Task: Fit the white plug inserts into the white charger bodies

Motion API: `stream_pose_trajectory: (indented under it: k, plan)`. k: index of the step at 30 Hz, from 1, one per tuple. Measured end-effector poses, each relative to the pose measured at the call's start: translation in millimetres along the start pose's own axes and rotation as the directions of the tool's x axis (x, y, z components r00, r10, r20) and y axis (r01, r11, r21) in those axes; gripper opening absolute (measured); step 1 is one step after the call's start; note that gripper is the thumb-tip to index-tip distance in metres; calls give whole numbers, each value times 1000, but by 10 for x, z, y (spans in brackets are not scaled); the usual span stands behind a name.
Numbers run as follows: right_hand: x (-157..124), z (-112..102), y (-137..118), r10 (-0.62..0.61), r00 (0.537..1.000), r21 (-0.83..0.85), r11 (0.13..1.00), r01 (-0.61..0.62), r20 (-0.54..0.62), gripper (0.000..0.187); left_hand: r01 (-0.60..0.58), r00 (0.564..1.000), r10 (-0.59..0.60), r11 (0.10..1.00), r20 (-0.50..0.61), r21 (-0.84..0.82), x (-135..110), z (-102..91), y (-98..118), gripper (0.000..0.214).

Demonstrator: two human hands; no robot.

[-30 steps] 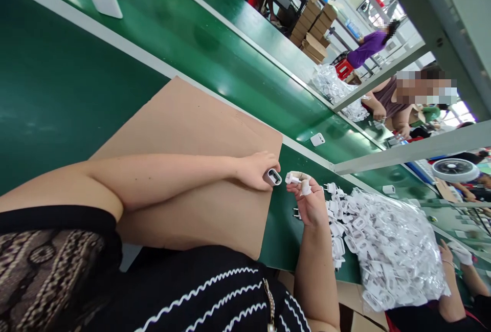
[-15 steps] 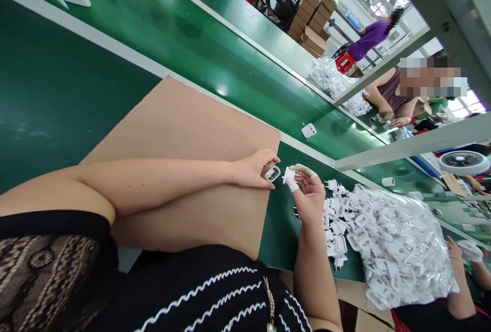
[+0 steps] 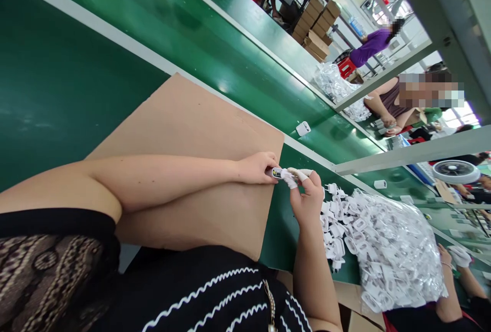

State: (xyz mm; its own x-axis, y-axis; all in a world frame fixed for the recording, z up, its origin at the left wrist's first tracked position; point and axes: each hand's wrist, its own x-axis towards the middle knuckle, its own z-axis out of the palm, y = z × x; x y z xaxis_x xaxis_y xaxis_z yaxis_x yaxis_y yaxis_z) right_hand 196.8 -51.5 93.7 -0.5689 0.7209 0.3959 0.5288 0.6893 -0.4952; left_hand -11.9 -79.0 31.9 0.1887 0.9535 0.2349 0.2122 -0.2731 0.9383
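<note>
My left hand [image 3: 259, 167] is closed around a white charger housing [image 3: 275, 173], whose open end faces right and shows dark and yellow parts inside. In my right hand [image 3: 306, 187], with white covers on the fingertips, a white plug cap [image 3: 286, 174] is pinched against that open end. My fingers hide most of the cap, so I cannot tell how far it sits in the housing. Both hands are over the right edge of a cardboard sheet [image 3: 199, 132]. Just right of my right hand lie loose white plug caps [image 3: 335, 219].
A clear plastic bag [image 3: 399, 250] full of white plug caps stands at the right. On the green conveyor belt [image 3: 230, 81] rests another white housing [image 3: 303, 128]. A metal post [image 3: 387, 73] rises beyond the bench. Co-workers' hands [image 3: 458, 255] show at the far right.
My two hands have come together, bringing the plug cap from just right of the housing to its open end. The white housing on the belt has shifted slightly left in view.
</note>
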Motion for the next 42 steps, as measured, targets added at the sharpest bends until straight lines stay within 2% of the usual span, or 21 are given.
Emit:
stream_pose_trajectory:
  k: [3,8,18,24,27,32,36,39,42]
  plan:
    - [81,32,-58,-93,991,-134,985,106,99,28,-2,1000,2,1000,-12,8,12,5,-13,14]
    - [162,88,-35,-147,971,-208,960,186,190,27,0,1000,0,1000,-11,26,31,13,-51,15]
    - [348,24,52,-248,909,-193,926,324,336,26,-15,1000,14,1000,12,22,30,-16,-31,12]
    - [359,24,73,-186,918,-305,904,299,350,22,-1,1000,0,1000,8,13,25,-17,-20,11]
    - [340,47,84,-220,917,-267,910,316,333,23,11,999,-12,1000,40,19,26,-43,17,12]
    - [295,73,82,-165,959,-221,951,217,231,22,13,996,-14,1000,89,20,42,-67,39,16]
    - [281,-42,52,-253,943,-264,915,305,215,29,-1,996,-1,1000,89,30,49,-59,8,16]
    - [264,-114,40,-222,965,-282,925,253,140,28,-1,996,-1,1000,90,28,49,-54,-2,17]
    - [237,-78,43,-205,962,-264,932,247,178,26,-1,995,-1,1000,96,25,49,-54,-2,18]
